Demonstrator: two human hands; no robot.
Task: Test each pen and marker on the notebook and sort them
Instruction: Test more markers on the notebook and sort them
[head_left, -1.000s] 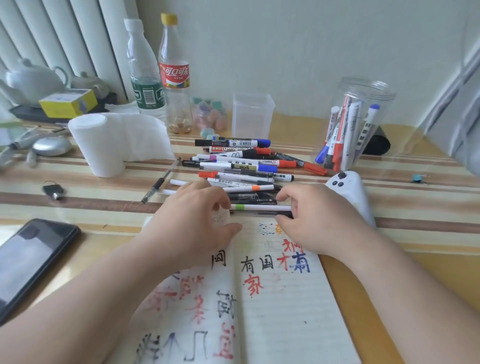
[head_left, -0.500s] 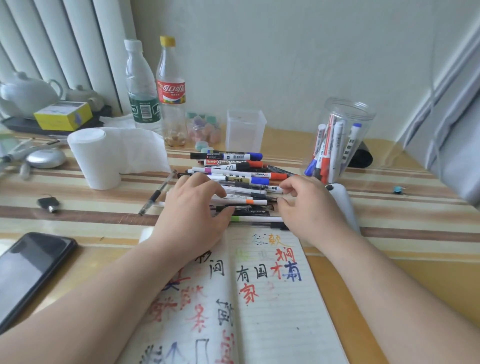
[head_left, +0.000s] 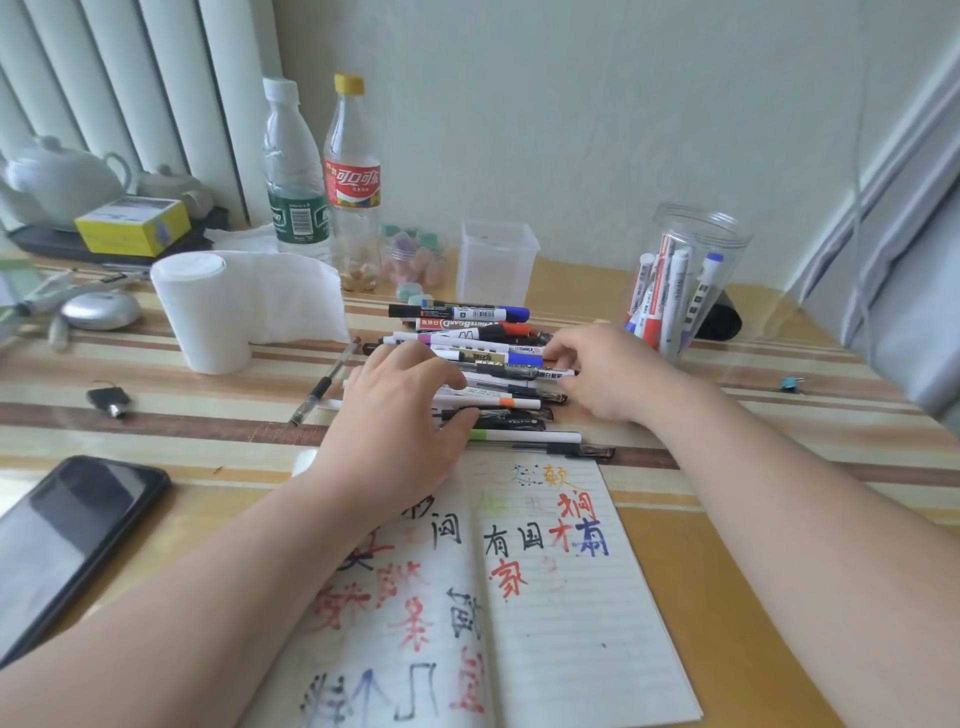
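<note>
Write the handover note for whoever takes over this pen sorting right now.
Left hand lies over the left end of the pen pile; right hand touches its right end. Whether either pinches a pen is unclear.
Notebook lies open on the near side of the pile, covered with test marks in several colours.
Done: several markers stand in the clear cup.
Left: test and sort the pile and the loose black pen beside it.

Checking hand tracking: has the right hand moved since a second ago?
Yes. The right hand moved away from the notebook, up the pen pile toward the clear cup.
</note>
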